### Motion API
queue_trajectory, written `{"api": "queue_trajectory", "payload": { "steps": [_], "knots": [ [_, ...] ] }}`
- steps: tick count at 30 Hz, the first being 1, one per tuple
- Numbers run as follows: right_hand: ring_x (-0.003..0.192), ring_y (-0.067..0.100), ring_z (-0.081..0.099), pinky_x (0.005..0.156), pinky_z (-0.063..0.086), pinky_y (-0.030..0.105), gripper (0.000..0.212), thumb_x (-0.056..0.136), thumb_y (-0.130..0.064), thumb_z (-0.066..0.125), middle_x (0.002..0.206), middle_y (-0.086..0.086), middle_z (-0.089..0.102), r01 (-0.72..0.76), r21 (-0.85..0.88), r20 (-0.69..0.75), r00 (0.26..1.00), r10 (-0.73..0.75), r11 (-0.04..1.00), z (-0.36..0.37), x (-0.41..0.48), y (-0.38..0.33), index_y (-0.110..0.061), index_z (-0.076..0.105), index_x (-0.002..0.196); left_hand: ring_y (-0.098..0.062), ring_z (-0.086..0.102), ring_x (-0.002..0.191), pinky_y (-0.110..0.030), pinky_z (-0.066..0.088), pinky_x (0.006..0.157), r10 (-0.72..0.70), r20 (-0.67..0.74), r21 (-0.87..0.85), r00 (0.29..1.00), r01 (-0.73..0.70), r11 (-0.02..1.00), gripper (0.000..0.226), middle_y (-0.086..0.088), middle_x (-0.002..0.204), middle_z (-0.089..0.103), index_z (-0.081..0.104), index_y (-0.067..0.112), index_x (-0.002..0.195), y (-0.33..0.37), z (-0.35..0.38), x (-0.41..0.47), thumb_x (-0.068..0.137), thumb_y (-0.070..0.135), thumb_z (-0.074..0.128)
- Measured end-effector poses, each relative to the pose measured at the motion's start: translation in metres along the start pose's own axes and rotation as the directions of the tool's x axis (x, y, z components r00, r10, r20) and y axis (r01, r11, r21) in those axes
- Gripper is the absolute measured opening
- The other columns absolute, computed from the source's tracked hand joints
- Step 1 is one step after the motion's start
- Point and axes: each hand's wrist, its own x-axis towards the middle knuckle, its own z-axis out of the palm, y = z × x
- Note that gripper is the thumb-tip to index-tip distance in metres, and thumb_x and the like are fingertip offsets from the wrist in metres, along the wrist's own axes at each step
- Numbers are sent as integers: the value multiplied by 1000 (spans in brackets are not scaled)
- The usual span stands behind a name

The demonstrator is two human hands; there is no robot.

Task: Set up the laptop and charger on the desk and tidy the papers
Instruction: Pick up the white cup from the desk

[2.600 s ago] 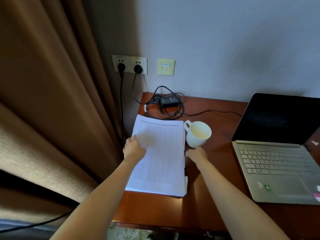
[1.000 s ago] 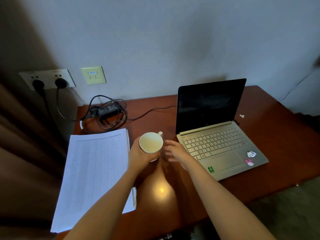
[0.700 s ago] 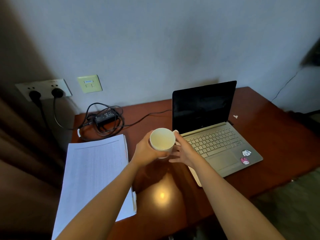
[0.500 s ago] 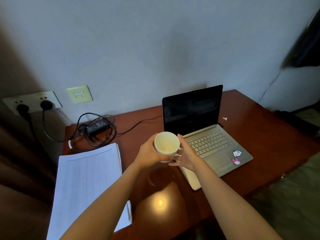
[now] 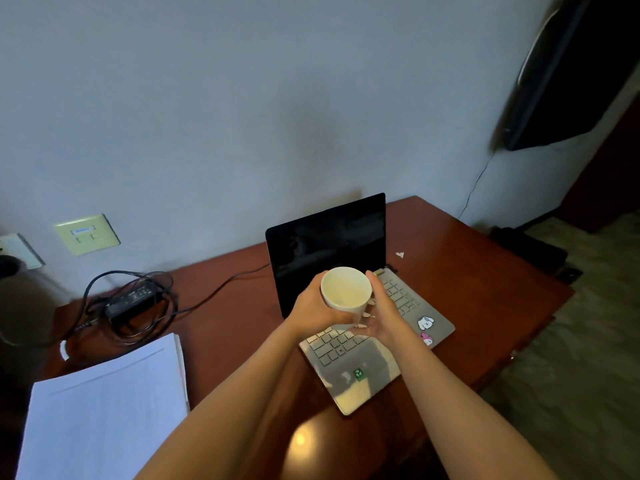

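A white mug (image 5: 345,289) is held in the air above the keyboard of the open silver laptop (image 5: 349,344). My left hand (image 5: 313,306) wraps its left side and my right hand (image 5: 382,310) cups its right side and base. The laptop's screen is dark. The black charger brick (image 5: 133,301) lies in coiled cable at the desk's back left, with a lead running to the laptop. A stack of printed papers (image 5: 104,414) lies flat at the front left of the red-brown desk (image 5: 485,292).
Wall sockets (image 5: 20,251) and a pale switch plate (image 5: 86,233) are on the wall at the left. A small white scrap (image 5: 400,254) lies right of the laptop. A dark wall-mounted screen (image 5: 571,71) hangs at the upper right. Carpeted floor lies beyond the desk's right edge.
Both hands left the papers; my left hand lifted the mug, my right hand joined it, and the mug moved right, over the laptop. The view swung right.
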Motion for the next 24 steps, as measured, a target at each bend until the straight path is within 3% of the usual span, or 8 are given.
{"api": "queue_trajectory", "payload": {
  "steps": [4,7,13,16,20,24],
  "knots": [
    [96,32,56,71,51,44,50,87,-57,48,107,12,56,-6,33,-29,1000,7,999,-17,15,-15,-15,48,113,-10,47,110,-21,38,86,0,62,-32,998,2,999,88,10,120,46,41,24,128,15,15,28,53,19,85],
    [98,34,54,77,50,47,45,89,-55,48,102,11,55,-4,52,-55,998,7,999,-34,30,-29,-17,47,113,-11,47,111,-18,38,82,-15,98,-49,995,20,999,81,7,119,45,40,20,128,24,30,51,60,5,82],
    [106,36,54,60,51,38,56,86,-58,50,123,15,52,-23,50,-110,994,28,998,-68,61,-58,-15,51,121,-11,47,109,-11,38,75,-33,134,-24,990,36,999,80,6,120,47,42,20,128,33,67,101,61,4,81],
    [108,37,55,58,50,37,59,83,-58,53,126,16,55,-24,48,-131,991,30,999,-84,78,-72,-15,53,124,-15,48,114,-19,40,81,-65,140,1,988,66,998,82,4,125,48,43,22,129,37,85,126,58,12,83],
    [108,38,56,66,51,43,60,81,-56,58,123,18,57,-13,46,-146,989,20,999,-101,99,-89,-13,53,123,-11,47,110,-17,38,78,-91,129,-50,988,98,994,80,7,121,47,43,21,130,44,100,145,62,7,81],
    [108,37,57,76,50,46,44,85,-52,56,118,18,59,3,22,-186,983,1,1000,-109,114,-98,-13,55,106,-10,51,107,-11,38,72,-65,110,-79,992,74,994,75,7,117,52,47,19,126,48,108,159,61,3,81]
  ]
}}
